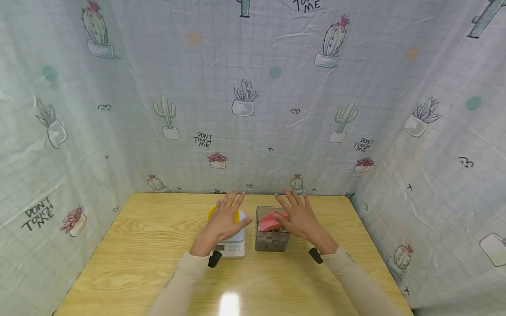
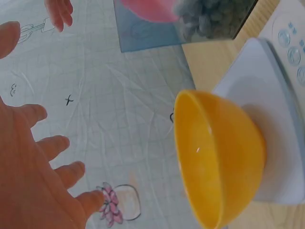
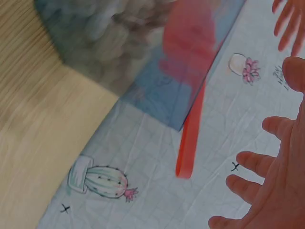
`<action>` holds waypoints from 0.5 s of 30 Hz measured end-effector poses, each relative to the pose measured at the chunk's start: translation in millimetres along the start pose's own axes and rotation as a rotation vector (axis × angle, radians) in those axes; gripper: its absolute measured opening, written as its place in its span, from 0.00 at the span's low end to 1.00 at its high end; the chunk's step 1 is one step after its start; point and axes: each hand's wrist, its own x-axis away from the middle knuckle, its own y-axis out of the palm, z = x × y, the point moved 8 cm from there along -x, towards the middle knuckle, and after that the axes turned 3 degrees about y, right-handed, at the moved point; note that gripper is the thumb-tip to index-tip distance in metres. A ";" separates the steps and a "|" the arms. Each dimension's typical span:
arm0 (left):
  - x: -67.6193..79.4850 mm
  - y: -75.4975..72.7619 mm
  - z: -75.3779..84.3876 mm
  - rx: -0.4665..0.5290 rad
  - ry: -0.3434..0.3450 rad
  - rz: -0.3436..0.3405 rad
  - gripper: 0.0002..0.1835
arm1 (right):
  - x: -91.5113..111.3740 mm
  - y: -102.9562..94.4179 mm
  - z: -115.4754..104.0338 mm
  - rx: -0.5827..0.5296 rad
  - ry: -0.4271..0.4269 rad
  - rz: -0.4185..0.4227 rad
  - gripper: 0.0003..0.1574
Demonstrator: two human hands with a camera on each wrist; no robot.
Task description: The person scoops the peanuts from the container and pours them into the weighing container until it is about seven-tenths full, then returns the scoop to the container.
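My left hand (image 1: 224,223) hovers with spread fingers over a white kitchen scale (image 1: 237,250). On the scale's platform stands a yellow bowl (image 2: 238,157); its inside looks bare where it shows in the left wrist view. My right hand (image 1: 302,218) is held, fingers spread, above the right side of a clear grey plastic bin (image 1: 272,246). Inside the bin lie several roundish brownish lumps (image 2: 209,19), their kind unclear. A red-pink scoop (image 1: 269,222) rests on them, and its handle (image 3: 189,143) sticks out past the rim. Neither hand holds anything.
The scale and bin stand side by side towards the far edge of a light wooden table (image 1: 158,263). Behind and at both sides hangs a cactus-print sheet (image 1: 269,123). Dark straps (image 1: 215,259) sit at the wrists.
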 end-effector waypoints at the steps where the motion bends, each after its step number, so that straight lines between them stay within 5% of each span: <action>1: -1.2 2.4 0.9 0.022 0.007 -0.001 0.46 | 0.3 0.0 1.7 0.011 -0.005 -0.006 0.42; 15: -17.0 50.1 16.0 0.399 -0.005 -0.067 0.59 | 1.8 -2.3 5.6 0.127 -0.111 -0.038 0.34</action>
